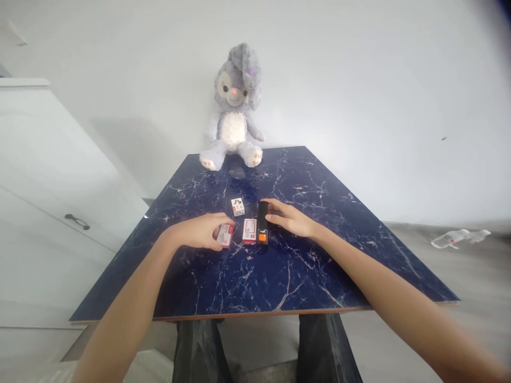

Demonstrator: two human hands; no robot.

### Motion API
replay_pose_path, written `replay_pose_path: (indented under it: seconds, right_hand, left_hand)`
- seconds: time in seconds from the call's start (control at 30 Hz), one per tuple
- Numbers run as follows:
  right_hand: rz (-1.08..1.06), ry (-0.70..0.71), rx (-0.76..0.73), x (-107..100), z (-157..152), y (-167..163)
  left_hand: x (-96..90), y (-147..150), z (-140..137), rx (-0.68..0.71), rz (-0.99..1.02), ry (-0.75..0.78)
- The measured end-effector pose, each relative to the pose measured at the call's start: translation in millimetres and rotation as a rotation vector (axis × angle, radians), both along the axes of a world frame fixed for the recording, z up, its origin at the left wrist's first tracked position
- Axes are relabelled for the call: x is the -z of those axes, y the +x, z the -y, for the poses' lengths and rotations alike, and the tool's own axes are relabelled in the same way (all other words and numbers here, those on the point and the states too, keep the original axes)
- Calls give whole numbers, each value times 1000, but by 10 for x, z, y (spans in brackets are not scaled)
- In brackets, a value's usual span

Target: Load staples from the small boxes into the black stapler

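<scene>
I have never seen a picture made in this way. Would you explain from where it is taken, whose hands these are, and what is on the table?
No machine here: one camera, worn on a person's head, looks forward and down at that person's bare hands. The left hand holds a small red-and-white box between thumb and fingers. The right hand touches a black object with an orange patch; how firmly, I cannot tell. Between the hands lies another box, also red and white, and farther back a small white box. A grey plush toy sits at the far edge of the dark-blue table.
</scene>
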State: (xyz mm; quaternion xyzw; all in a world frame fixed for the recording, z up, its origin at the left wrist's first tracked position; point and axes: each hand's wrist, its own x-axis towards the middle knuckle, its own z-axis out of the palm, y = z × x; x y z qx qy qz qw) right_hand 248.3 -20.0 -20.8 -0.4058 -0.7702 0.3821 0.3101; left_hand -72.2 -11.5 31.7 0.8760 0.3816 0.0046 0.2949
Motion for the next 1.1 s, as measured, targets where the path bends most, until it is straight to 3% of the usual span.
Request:
replay_pose_path:
  seconds: [0.13, 0.27, 0.47, 0.8, 1.1]
  right_hand:
    - [11, 2, 4, 14, -9, 3]
    - [19, 8, 8, 7, -5, 0]
    - [26, 5, 3, -14, 11, -9]
    - [37, 6, 9, -22, 16, 1]
    - [24, 3, 6, -26, 15, -6]
  left_hand:
    - [-30, 189, 46, -87, 204, 77]
    - [71, 424, 107, -55, 280, 227]
    - [240, 516, 116, -22, 310, 122]
    - [258, 523, 120, -61, 264, 224]
    - [240, 519, 151, -57, 249, 207]
